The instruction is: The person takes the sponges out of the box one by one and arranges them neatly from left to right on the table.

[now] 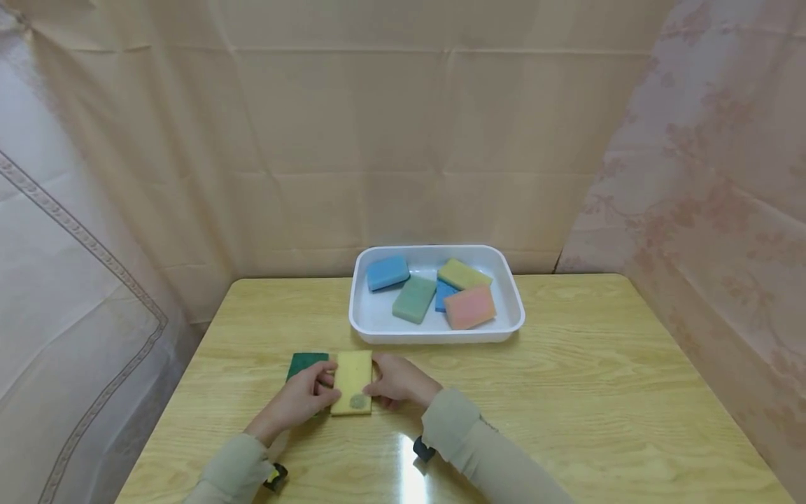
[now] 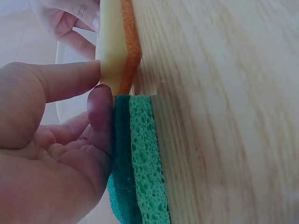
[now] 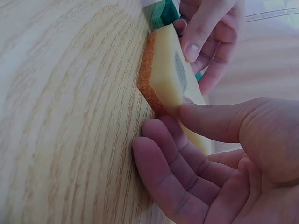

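The yellow sponge [image 1: 352, 382] lies flat on the table [image 1: 567, 392], near its front edge and left of the middle, touching a green sponge [image 1: 305, 364] on its left. The left hand [image 1: 305, 397] pinches the yellow sponge's left edge between thumb and fingers; the right hand [image 1: 395, 381] grips its right edge the same way. Toward the back edge stands a white tray [image 1: 434, 334] with five sponges of blue, green, yellow and pink.
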`<state>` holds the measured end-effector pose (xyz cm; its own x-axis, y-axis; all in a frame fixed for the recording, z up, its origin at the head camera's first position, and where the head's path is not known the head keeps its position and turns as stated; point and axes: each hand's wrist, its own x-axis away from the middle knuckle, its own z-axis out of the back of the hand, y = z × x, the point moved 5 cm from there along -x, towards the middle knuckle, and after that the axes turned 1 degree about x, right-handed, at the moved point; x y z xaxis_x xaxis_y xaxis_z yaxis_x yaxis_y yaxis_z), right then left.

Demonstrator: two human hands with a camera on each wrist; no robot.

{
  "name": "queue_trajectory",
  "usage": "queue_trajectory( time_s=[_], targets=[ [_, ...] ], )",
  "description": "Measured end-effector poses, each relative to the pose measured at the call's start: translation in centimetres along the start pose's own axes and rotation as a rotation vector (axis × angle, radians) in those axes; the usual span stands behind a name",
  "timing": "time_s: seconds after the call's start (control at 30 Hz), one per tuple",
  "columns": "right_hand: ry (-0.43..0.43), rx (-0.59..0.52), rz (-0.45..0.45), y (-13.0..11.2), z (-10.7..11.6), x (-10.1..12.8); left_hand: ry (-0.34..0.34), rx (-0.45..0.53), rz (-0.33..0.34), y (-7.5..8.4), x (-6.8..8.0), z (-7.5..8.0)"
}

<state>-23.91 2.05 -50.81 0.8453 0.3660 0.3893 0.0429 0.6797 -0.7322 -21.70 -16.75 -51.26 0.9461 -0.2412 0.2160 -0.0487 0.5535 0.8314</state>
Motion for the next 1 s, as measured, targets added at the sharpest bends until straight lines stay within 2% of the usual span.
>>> queue_trajectory(
  time_s=[0.23,0.57,0.8,0.9,1.0],
  targets=[
    [-0.005,-0.015,-0.029,0.0,0.1,-0.1,-0.003,-0.007,0.008,0.0,-0.1,0.0],
    [0.002,-0.023,-0.01,-0.1,0.1,0.0,0.02,0.001,0.009,0.2,0.0,0.1],
    [-0.012,0.074,0.06,-0.8,0.8,0.8,0.046,0.052,0.026,0.5,0.4,0.4],
    [-0.025,0.114,0.105,-1.4,1.6,1.4,0.043,0.055,-0.008,0.9,0.7,0.7],
    [-0.038,0.098,0.155,-2.0,2.7,2.0,0.022,0.041,-0.08,1.7,0.8,1.0]
  ],
)
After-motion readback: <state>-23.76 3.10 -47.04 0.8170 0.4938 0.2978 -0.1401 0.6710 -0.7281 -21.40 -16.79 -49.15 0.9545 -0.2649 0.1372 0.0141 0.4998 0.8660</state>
